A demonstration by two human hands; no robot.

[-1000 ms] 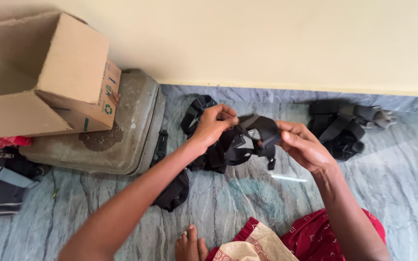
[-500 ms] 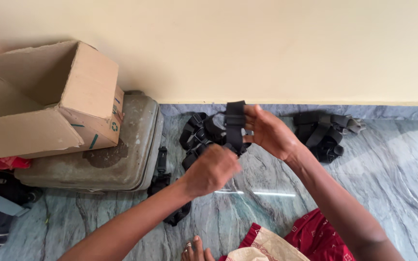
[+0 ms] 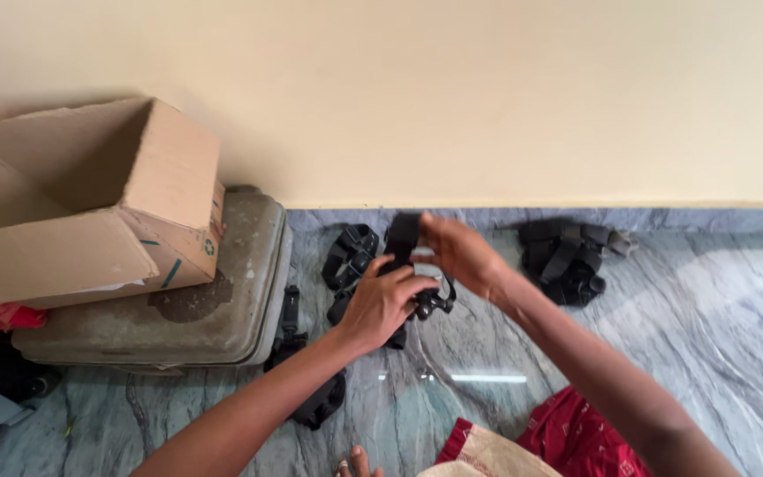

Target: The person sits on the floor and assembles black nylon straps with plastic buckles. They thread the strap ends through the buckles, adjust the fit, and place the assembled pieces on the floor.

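Both of my hands hold one black strap harness (image 3: 402, 237) above the marble floor. My left hand (image 3: 383, 303) grips its lower part, where a small black fitting (image 3: 429, 304) hangs. My right hand (image 3: 461, 253) pinches the upper end of the strap. Just behind the hands, a loose pile of black straps (image 3: 351, 256) lies on the floor against the wall. A second bundle of black and grey straps (image 3: 567, 252) lies to the right of my right hand.
An open cardboard box (image 3: 81, 203) sits on a grey hard suitcase (image 3: 196, 309) at the left. Another black strap piece (image 3: 315, 397) lies beside the suitcase. Red cloth (image 3: 576, 437) covers my lap. A cream wall (image 3: 443, 97) closes the far side.
My left hand has come back up onto the harness and closed on its lower part. My right hand stays on the strap's upper end. The view has shifted slightly.
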